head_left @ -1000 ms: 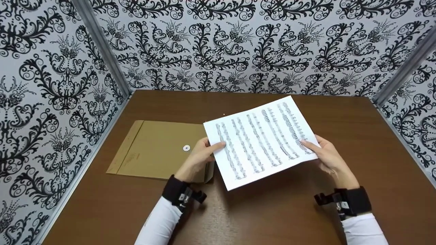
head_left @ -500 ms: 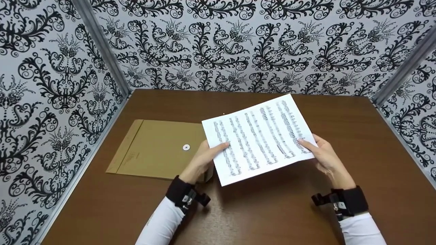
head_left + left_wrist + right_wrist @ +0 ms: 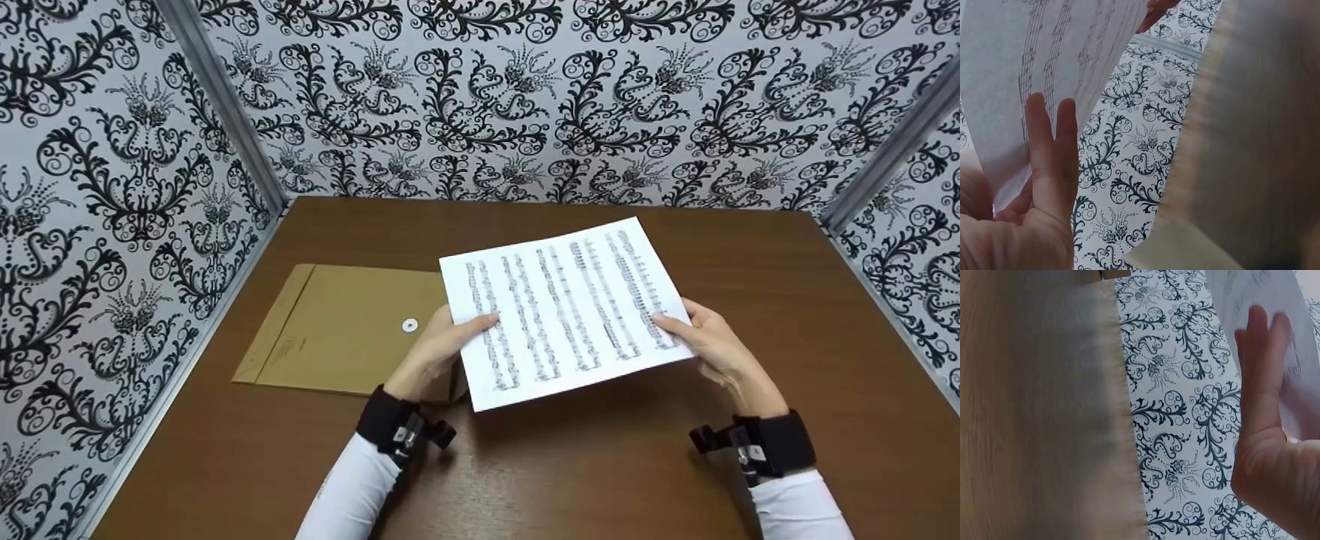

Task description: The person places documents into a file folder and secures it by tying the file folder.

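A white sheet of printed music (image 3: 562, 309) is held up above the brown table (image 3: 600, 465). My left hand (image 3: 442, 352) pinches its left edge, thumb on top and fingers (image 3: 1050, 152) flat beneath the sheet of music (image 3: 1027, 73). My right hand (image 3: 712, 345) pinches the right edge the same way, its fingers (image 3: 1261, 365) lying straight under the paper (image 3: 1264, 304). A tan envelope (image 3: 345, 326) with a white button clasp (image 3: 409, 325) lies flat on the table to the left, partly behind the sheet and my left hand.
Patterned black-and-white walls (image 3: 525, 97) close the table in at the back and on both sides. Black wrist straps (image 3: 390, 424) sit over white sleeves.
The sheet has shifted a little to the left and lowered, turning flatter towards me. Both hands kept their hold and moved with it.
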`<action>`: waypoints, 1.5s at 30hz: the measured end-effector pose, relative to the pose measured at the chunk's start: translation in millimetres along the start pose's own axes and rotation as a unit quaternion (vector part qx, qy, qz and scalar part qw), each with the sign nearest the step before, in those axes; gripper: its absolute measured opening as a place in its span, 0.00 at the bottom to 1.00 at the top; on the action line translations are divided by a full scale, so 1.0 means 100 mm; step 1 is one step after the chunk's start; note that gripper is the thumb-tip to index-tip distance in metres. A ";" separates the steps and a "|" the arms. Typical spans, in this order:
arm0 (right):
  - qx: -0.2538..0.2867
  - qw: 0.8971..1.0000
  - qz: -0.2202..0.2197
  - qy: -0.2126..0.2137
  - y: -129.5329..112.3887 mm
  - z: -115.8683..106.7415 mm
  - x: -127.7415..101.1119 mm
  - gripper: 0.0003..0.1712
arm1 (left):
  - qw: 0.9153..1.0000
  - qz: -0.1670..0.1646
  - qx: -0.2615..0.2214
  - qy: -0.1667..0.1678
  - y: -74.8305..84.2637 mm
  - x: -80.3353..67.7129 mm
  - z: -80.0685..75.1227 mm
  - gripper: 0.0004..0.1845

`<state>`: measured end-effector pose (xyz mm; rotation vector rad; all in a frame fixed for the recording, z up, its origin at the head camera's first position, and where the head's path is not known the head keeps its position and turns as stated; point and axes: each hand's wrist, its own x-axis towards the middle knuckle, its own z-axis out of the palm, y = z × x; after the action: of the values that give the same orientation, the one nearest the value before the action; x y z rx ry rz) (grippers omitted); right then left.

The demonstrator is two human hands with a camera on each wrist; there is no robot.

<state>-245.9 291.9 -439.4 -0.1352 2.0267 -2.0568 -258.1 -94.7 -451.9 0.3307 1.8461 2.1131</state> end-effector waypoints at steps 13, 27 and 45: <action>0.007 0.998 0.003 -0.064 -0.02 -0.07 -0.03 0.15 | 1.000 -0.008 0.007 -0.024 -0.01 0.01 -0.09 0.19; 0.018 0.993 0.002 -0.115 -0.04 -0.13 -0.07 0.18 | 0.995 -0.039 0.073 -0.060 0.02 0.01 -0.20 0.19; -0.025 0.990 0.020 -0.137 0.00 -0.03 -0.07 0.12 | 0.988 -0.054 0.100 -0.108 0.00 0.02 -0.20 0.20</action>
<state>-239.5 296.9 -438.6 -0.3624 1.8964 -1.8500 -267.7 -112.4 -454.6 0.4758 1.9036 1.7494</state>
